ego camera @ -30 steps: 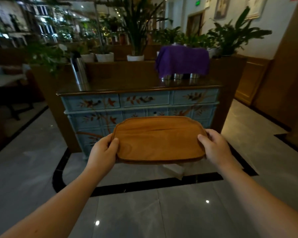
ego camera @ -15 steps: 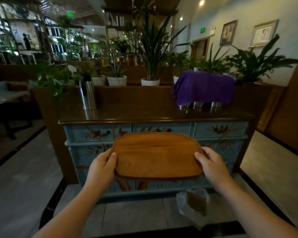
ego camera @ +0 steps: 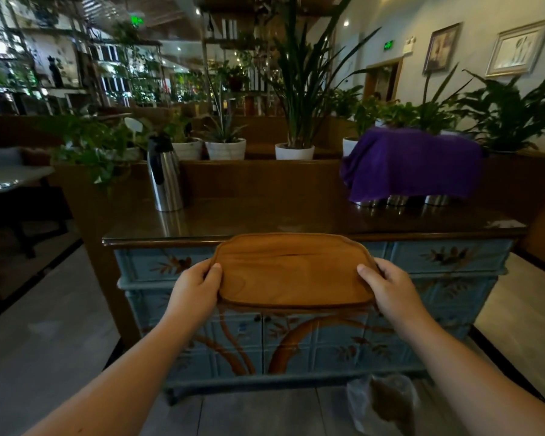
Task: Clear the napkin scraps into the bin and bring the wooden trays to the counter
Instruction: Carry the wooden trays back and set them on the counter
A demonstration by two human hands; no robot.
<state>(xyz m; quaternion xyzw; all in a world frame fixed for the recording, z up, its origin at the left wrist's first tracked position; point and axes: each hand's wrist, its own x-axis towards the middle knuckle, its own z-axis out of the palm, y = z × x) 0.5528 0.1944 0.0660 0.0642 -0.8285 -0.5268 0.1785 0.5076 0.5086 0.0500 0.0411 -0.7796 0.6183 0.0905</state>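
I hold a wooden tray (ego camera: 291, 272) level in front of me, its surface bare. My left hand (ego camera: 194, 289) grips its left end and my right hand (ego camera: 390, 289) grips its right end. The tray's far edge lines up with the front edge of the dark counter top (ego camera: 296, 218), which sits on a blue painted cabinet (ego camera: 453, 256). On the floor by the cabinet's right foot stands a bin lined with a clear plastic bag (ego camera: 383, 404).
A steel thermos jug (ego camera: 164, 176) stands at the counter's back left. A purple cloth (ego camera: 412, 163) covers metal containers at the back right. Potted plants (ego camera: 294, 127) line the ledge behind. Grey floor lies on both sides of the cabinet.
I have walked closer to the cabinet, so the counter now fills the view. The tray has risen to the level of the counter's front edge. Both hands keep their grip.
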